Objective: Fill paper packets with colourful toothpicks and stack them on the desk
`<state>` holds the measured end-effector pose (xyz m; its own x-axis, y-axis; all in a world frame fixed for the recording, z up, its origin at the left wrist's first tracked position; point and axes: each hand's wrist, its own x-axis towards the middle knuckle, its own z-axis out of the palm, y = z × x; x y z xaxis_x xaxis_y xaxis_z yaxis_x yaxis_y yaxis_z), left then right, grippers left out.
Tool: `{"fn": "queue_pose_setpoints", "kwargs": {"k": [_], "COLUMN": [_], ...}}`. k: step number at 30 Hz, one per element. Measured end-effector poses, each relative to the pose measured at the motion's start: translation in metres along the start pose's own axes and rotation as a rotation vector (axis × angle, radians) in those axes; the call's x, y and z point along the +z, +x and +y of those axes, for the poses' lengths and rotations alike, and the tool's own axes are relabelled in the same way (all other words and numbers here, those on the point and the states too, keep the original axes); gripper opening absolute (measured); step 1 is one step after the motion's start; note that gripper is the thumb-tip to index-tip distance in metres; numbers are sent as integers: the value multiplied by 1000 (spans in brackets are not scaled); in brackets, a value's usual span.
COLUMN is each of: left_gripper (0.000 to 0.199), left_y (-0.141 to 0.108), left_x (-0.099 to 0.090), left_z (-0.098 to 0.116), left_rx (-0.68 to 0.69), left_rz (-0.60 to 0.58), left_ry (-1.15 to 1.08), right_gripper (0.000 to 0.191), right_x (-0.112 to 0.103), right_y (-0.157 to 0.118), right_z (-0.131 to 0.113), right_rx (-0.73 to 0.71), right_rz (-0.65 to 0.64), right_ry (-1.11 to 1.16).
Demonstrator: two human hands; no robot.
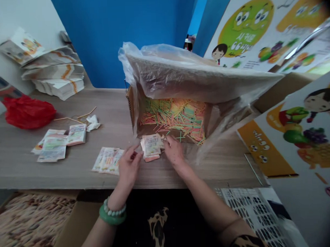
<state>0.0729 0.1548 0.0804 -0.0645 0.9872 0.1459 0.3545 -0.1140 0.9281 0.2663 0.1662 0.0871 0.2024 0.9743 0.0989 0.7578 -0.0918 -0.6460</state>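
The person's dark clothes (186, 224) are closest, and on the table (47, 176), from left to right, are a red bag (29, 111), some small packets (53, 147), a flat row of packets (107, 160), and the left hand (129, 164), fingers bent but apart, gripping nothing. Next comes a messy pile of packets (151, 146) between the hands, then the right hand (173, 149), curled at its edge, though I cannot tell if it grips. The pile could slide apart if one hand pushes too hard, and the bright sticks (178, 117) behind could spill if an arm tugs the box's plastic (223, 86).
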Motion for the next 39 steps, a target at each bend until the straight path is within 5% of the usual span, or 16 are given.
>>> {"fn": "queue_pose_setpoints", "kwargs": {"k": [3,5,9,12,17,21,27,33,36,39], "left_gripper": [39,33,34,32,33,34,36,39,32,30], "left_y": [4,6,2,-6,-14,-14,-13,-6,-3,-2], "left_x": [29,40,49,53,64,66,58,45,40,37], "left_z": [21,28,30,31,32,28,27,24,24,26], "left_rx": [-267,-352,-424,-451,-400,-377,-429,-523,-534,-572], "left_rz": [-262,-284,-173,-237,-432,-470,-449,-381,-356,-334], "left_ry": [-429,-558,-611,-626,-583,-564,-627,-709,-742,-716], "right_gripper": [15,11,26,36,36,37,34,24,19,23], "right_x": [-5,-15,-60,-88,-101,-105,-104,-94,-74,-42], "right_y": [-6,-1,28,46,51,54,57,61,55,35], "right_z": [4,16,63,97,111,109,117,112,98,82], "right_rx": [-82,-106,27,200,105,6,54,68,27,2], "right_rz": [-256,-372,-181,-83,-145,-259,-120,198,250,88], "right_ry": [316,400,-169,-538,-751,-875,-867,-667,-130,537]}}
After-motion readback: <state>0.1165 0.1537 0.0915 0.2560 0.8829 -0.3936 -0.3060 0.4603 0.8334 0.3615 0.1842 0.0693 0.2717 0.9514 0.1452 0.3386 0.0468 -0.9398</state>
